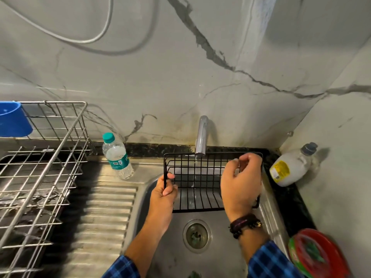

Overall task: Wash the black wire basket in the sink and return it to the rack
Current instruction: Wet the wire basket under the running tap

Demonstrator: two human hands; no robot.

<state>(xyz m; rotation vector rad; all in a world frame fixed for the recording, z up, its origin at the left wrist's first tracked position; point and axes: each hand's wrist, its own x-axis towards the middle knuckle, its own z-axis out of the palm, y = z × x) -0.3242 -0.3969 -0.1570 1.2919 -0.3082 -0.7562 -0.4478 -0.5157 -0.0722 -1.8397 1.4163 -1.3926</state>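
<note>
The black wire basket (197,177) is held over the steel sink (176,245), right under the tap (201,135). A thin stream of water falls from the tap through the basket. My left hand (163,194) grips the basket's left edge wire. My right hand (242,181) is at the basket's right side with fingers curled near the top rim; whether it holds the wire is unclear. The steel wire dish rack (46,169) stands to the left on the counter.
A plastic water bottle (117,157) stands on the drainboard (104,217) between rack and sink. A blue cup (14,120) hangs on the rack's far left. A white bottle (291,167) lies at the back right corner. A red-lidded container (319,255) sits at the sink's right front.
</note>
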